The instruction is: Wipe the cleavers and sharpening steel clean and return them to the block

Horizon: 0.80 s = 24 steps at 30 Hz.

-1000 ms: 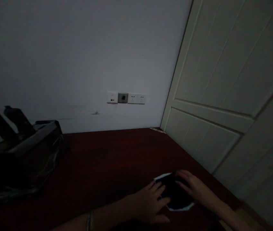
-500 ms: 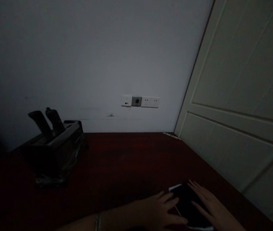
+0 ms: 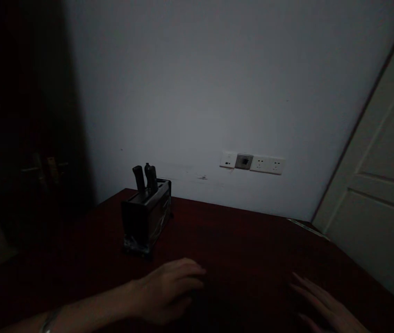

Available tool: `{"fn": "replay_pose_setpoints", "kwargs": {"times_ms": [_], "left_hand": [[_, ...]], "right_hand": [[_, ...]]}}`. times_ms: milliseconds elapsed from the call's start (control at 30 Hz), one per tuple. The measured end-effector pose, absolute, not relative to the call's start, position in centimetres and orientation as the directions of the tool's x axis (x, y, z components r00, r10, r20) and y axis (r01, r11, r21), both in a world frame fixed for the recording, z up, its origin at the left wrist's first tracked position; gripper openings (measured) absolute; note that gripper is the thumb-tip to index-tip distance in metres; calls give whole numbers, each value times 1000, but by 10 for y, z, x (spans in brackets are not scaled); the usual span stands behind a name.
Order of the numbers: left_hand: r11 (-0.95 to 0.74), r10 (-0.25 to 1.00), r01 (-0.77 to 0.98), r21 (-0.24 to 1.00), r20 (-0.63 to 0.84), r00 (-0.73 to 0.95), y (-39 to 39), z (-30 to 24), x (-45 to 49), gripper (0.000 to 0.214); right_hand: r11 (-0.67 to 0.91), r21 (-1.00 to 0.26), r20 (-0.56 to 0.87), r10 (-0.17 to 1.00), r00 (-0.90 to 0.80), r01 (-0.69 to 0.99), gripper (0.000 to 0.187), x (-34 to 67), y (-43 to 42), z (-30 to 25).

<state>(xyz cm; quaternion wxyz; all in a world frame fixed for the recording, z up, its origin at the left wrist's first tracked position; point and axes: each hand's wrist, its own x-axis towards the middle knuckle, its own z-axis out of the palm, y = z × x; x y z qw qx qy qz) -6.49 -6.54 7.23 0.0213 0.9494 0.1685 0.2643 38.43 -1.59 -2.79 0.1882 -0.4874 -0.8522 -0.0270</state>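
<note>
My left hand is over the dark red table, fingers loosely stretched and slightly apart, with nothing seen in it. A bracelet circles that wrist. Just beyond it stands a black knife block with several dark handles sticking up from its top. Low on the right, my right hand has its fingers extended and also holds nothing visible. Its lower part is cut off by the frame edge. The scene is very dim, and the table surface between the hands is hard to make out.
The table meets a pale wall with a row of sockets. A white panelled door borders its right side. A flat strip lies at the back right corner. Far left is a dark doorway area with a handle.
My view has swung left. Both hands have come off the flat black item with white edges, which no longer shows; the left hand is now closer to the knife block.
</note>
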Motion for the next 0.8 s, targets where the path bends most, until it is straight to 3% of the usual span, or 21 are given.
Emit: {"fn": "replay_pose_setpoints", "kwargs": {"times_ms": [100, 167, 267, 400, 500, 633, 733, 800], "left_hand": [[-921, 336, 388, 38, 583, 740, -79, 88, -120, 39], [-876, 376, 479, 47, 688, 620, -84, 100, -155, 30], [-737, 502, 645, 201, 803, 322, -83, 120, -201, 15], [-486, 690, 718, 498, 723, -34, -63, 142, -250, 18], [-374, 811, 583, 721, 560, -172, -37, 142, -274, 27], [-248, 932, 159, 956, 280, -228, -3, 121, -282, 34], [-93, 984, -160, 983, 66, -167, 9, 107, -273, 41], [6, 997, -271, 963, -27, -74, 9, 103, -265, 46]], "right_hand": [[540, -251, 261, 837, -480, 804, 56, 313, -13, 1], [546, -341, 227, 838, -496, 765, 58, 265, -9, 17], [575, -486, 206, 807, -554, 658, 60, 197, 2, 34], [606, -669, 280, 741, -610, 429, 62, 112, 28, 47], [544, -806, 349, 755, -555, 234, 65, 56, 50, 51], [412, -911, 354, 784, -510, 0, 67, 1, 73, 57], [343, -933, 352, 795, -495, -112, 70, -24, 85, 57], [327, -933, 359, 796, -488, -153, 72, -35, 91, 55]]}}
